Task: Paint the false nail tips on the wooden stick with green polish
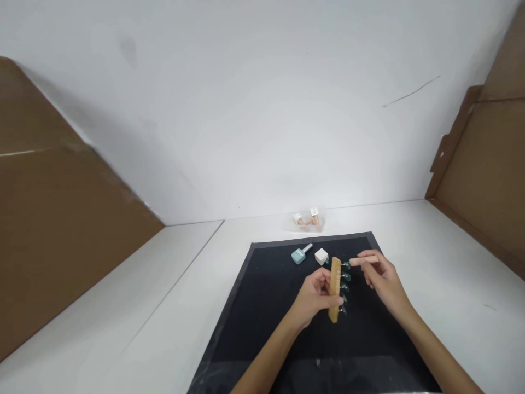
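Observation:
My left hand [315,298] holds a yellowish wooden bar [334,290] nearly upright, thumb across its front. Several small teal-green pieces [345,277] stick out from the bar's right side on short thin stems. In my right hand [379,276], fingers closed, is a pale pink stick [364,261] pointing left, its tip close to the topmost green piece; whether they touch is too small to tell. Behind the bar stands a white cube [321,256] with a bit of green at its lower right. A teal bottle with a silver handle [299,256] lies left of the cube.
A black mat [262,306] covers the middle of the white table [164,306]. Beyond it, a clear tray [290,225] holds white-capped pinkish items. Cardboard panels [61,191] stand at the left and right, with a white wall behind.

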Demonstrator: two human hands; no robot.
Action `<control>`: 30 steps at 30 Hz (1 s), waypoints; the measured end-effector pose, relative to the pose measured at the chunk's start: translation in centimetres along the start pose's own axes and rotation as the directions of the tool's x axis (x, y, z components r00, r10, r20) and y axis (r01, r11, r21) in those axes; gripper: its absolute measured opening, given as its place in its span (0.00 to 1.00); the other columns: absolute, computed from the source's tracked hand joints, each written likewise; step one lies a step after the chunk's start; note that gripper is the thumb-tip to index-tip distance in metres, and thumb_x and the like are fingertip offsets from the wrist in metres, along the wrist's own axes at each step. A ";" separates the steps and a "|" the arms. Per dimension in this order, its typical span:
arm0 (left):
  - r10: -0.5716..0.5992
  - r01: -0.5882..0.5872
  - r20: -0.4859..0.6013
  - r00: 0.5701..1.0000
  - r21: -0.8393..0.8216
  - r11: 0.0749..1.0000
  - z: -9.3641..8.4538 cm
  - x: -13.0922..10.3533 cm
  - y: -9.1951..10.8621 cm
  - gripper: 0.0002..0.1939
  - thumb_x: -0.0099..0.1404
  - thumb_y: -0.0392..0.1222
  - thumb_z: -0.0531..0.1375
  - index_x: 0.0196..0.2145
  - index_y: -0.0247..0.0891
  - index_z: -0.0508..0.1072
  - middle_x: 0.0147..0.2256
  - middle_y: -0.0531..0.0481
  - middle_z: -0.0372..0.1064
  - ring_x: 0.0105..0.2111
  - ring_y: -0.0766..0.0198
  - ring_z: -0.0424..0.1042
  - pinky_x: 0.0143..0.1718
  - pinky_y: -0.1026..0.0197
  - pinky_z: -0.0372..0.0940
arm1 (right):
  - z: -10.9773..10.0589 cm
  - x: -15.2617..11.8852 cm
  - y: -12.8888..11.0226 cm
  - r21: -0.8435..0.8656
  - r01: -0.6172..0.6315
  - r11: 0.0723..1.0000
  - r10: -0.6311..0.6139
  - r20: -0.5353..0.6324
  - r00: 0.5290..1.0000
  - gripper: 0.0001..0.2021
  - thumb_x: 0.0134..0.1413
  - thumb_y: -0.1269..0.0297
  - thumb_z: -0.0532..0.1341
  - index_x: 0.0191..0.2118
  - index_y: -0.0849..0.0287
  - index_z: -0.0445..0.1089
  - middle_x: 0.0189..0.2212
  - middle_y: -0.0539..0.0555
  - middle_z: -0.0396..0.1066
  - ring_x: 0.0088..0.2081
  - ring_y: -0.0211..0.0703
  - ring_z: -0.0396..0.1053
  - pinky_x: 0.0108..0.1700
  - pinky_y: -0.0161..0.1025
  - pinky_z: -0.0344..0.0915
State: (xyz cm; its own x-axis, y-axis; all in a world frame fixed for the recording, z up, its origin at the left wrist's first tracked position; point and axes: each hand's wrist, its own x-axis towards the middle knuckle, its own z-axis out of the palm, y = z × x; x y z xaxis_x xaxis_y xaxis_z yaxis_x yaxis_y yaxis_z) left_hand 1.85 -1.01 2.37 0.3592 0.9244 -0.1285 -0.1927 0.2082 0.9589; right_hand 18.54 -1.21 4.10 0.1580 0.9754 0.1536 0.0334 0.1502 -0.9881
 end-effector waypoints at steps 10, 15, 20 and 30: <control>0.098 -0.094 -0.166 0.981 0.030 0.995 0.1 0.3 0.0 0.21 0.34 0.40 0.69 0.22 0.37 0.61 0.19 0.59 0.61 0.21 0.73 0.57 0.25 0.66 0.55 | -0.1 0.0 0.1 -0.015 0.007 1.000 -0.008 -0.046 0.999 0.10 0.45 0.57 0.61 0.30 0.59 0.67 0.13 0.44 0.58 0.15 0.35 0.54 0.15 0.31 0.53; 0.114 -0.109 -0.193 0.975 0.037 0.993 -0.1 0.6 -0.3 0.20 0.35 0.39 0.69 0.22 0.37 0.61 0.19 0.59 0.61 0.20 0.73 0.57 0.24 0.67 0.54 | -0.2 0.1 0.1 -0.015 0.004 1.000 -0.005 -0.055 0.998 0.12 0.44 0.55 0.61 0.30 0.59 0.67 0.14 0.45 0.60 0.15 0.34 0.54 0.15 0.31 0.53; 0.114 -0.106 -0.218 0.969 0.047 0.993 -0.1 0.6 -0.3 0.19 0.35 0.39 0.69 0.21 0.37 0.61 0.18 0.60 0.60 0.20 0.73 0.57 0.24 0.67 0.55 | -0.2 0.1 0.1 -0.023 -0.004 1.000 0.003 -0.046 0.999 0.13 0.43 0.53 0.61 0.30 0.58 0.66 0.15 0.46 0.61 0.15 0.35 0.53 0.16 0.32 0.53; 0.152 -0.136 -0.314 0.937 0.071 0.988 -0.3 0.8 -0.6 0.17 0.37 0.37 0.67 0.22 0.37 0.61 0.19 0.60 0.61 0.21 0.73 0.58 0.25 0.67 0.56 | 0.0 -0.1 -0.4 -0.010 -0.008 1.000 0.008 -0.046 0.999 0.13 0.43 0.53 0.61 0.29 0.59 0.67 0.18 0.49 0.66 0.15 0.34 0.54 0.15 0.33 0.54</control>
State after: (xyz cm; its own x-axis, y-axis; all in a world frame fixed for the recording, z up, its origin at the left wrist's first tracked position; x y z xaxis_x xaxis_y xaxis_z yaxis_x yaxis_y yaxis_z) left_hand 1.97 -0.27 1.60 0.0204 0.9983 -0.0544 -0.1746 0.0572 0.9830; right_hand 18.53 -1.40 4.49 0.2030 0.9682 0.1463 0.0422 0.1407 -0.9892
